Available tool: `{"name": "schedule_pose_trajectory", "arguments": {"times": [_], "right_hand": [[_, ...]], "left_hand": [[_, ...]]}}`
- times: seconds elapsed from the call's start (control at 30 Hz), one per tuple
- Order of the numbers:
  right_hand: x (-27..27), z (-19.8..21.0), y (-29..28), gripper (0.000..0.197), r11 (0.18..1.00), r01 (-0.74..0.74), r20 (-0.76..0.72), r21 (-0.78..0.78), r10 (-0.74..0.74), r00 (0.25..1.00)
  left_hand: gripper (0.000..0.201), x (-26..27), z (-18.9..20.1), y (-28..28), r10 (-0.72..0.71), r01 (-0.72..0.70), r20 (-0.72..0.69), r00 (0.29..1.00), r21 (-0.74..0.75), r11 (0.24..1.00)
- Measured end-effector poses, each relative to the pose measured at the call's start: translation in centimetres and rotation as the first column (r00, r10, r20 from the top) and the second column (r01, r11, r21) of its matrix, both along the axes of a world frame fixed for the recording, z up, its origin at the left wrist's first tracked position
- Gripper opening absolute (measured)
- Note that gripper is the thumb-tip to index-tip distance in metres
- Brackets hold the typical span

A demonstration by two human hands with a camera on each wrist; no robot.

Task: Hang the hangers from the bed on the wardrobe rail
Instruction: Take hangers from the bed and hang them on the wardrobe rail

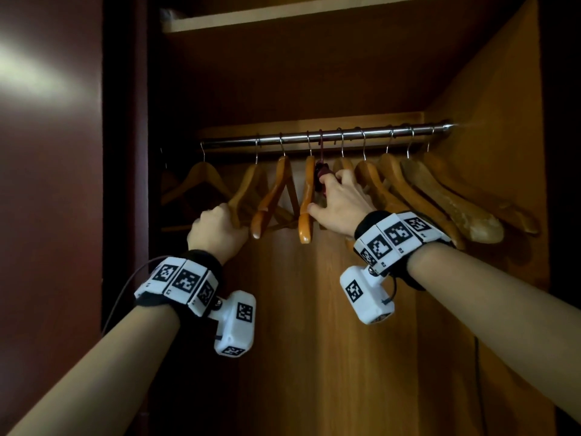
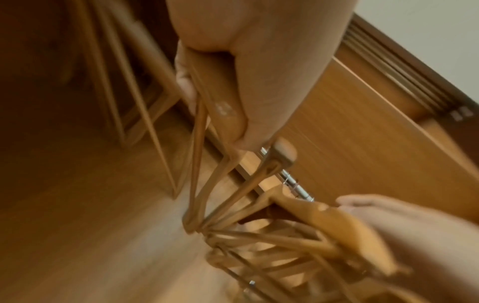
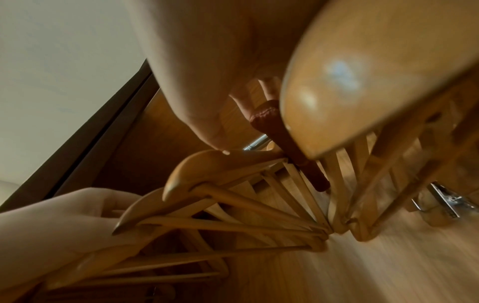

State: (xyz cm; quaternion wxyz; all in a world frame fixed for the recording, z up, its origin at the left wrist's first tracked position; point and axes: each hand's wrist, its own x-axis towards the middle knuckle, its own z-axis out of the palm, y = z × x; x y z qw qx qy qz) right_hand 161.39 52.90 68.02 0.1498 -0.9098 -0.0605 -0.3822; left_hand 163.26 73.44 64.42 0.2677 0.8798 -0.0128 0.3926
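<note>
A metal wardrobe rail carries several wooden hangers side by side. My left hand grips the lower arm end of a wooden hanger near the left of the row; the left wrist view shows my fingers wrapped round this hanger. My right hand reaches into the middle of the row. Its fingers curl on a dark red padded hanger that hangs from the rail, seen close up as the red hanger. Its thumb presses on the neighbouring wooden hanger.
A wooden shelf runs above the rail. The dark wardrobe door stands open at the left, and the side wall closes the right. Thick hangers crowd the rail's right end. A metal clip shows below them.
</note>
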Motion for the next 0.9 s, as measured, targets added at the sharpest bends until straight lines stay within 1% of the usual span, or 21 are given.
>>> {"name": "schedule_pose_trajectory", "arguments": {"times": [0.13, 0.33, 0.47, 0.6, 0.73, 0.83, 0.9], "right_hand": [[0.0, 0.1, 0.2, 0.059, 1.0, -0.001, 0.006, -0.009, 0.001, 1.0], [0.0, -0.1, 0.2, 0.059, 1.0, 0.005, 0.003, -0.02, -0.005, 1.0], [-0.4, -0.3, 0.3, 0.058, 1.0, 0.007, 0.01, -0.011, -0.007, 1.0], [-1.2, -0.8, 0.8, 0.055, 1.0, -0.006, 0.02, -0.023, 0.006, 1.0], [-1.9, -1.5, 1.3, 0.052, 0.999, 0.005, 0.036, -0.041, -0.004, 0.999], [-2.6, -2.4, 1.9, 0.052, 0.999, 0.009, 0.087, -0.04, -0.006, 0.996], [-3.1, -3.2, 2.4, 0.052, 0.999, -0.021, 0.137, -0.041, 0.026, 0.99]], "left_hand": [[0.037, 0.2, -0.1, -0.2, -0.008, 0.008, 0.015, 1.0, 0.009, 1.0], [0.053, 0.6, -0.3, 0.0, -0.033, 0.033, 0.037, 0.999, -0.008, 0.999], [0.048, 0.3, -0.9, 0.0, -0.05, 0.05, 0.053, 0.997, 0.004, 0.999], [0.044, -0.7, -1.6, -0.3, -0.068, 0.065, 0.144, 0.987, 0.025, 0.998], [0.043, -1.6, -2.4, -0.4, -0.144, 0.145, 0.203, 0.968, 0.011, 0.989], [0.041, -2.6, -3.4, -0.3, -0.204, 0.218, 0.271, 0.941, -0.019, 0.976], [0.039, -3.4, -4.3, -0.3, -0.234, 0.253, 0.307, 0.923, -0.022, 0.967]]}}
